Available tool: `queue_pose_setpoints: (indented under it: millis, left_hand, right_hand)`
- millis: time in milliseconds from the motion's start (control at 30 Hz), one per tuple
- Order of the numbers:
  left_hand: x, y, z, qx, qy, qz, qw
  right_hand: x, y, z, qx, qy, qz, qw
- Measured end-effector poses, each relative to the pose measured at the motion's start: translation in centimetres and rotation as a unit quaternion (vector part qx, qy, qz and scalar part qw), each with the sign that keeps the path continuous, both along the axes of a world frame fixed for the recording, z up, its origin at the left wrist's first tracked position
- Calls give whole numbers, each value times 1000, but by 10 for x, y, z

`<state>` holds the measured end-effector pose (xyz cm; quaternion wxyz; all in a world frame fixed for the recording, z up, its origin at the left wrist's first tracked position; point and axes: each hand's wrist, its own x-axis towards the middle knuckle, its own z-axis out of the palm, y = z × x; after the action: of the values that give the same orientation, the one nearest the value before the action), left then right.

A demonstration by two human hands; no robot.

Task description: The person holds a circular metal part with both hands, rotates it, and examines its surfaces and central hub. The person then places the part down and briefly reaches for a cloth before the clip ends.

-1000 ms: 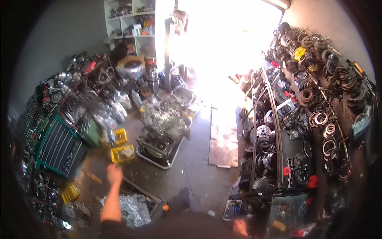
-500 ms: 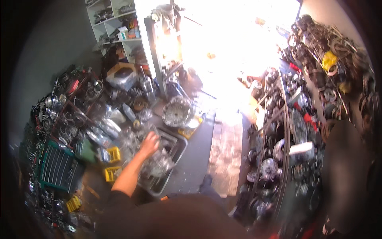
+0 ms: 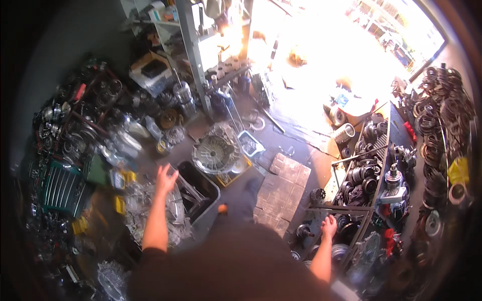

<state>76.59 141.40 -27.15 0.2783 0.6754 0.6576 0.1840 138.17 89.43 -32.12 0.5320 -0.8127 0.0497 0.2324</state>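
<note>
My left hand is open, its fingers spread above the far edge of a silvery cast-metal gearbox housing. No object shows in that hand; whether a fingertip touches the metal I cannot tell. The housing sits beside and partly over a dark plastic tub that has metal inside. Out to the right, my right hand is held up with loosely bent fingers and nothing visible in it. It is nearest to a metal rack full of gears and drums. Beyond the tub stands a round bell-shaped casing.
A flattened cardboard sheet lies on the floor ahead. Piled parts and a green ribbed crate crowd the left. A steel post rises at the back, and a long bar lies near it. Rings hang on the right wall.
The view has swung, with more of the right side showing. My left hand has come away from the parts over the tub and spread its fingers. My right hand has come into view.
</note>
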Motion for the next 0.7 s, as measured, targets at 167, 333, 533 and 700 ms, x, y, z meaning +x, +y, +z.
queue_pose_setpoints:
  millis: [167,333,533,700]
  left_hand:
    - [221,147,63,66,-53,-80,993]
    - [377,296,228,297,-130,-130,937]
    - [494,480,398,487,-66,-114,863]
    - [560,630,434,448,68,150,879]
  right_hand:
    - [62,60,-26,-94,76,27,992]
    - [105,70,-69,51,212,-55,974]
    - [254,222,-84,-116,312,33,942]
    - [464,478,-70,-118,276,196,934]
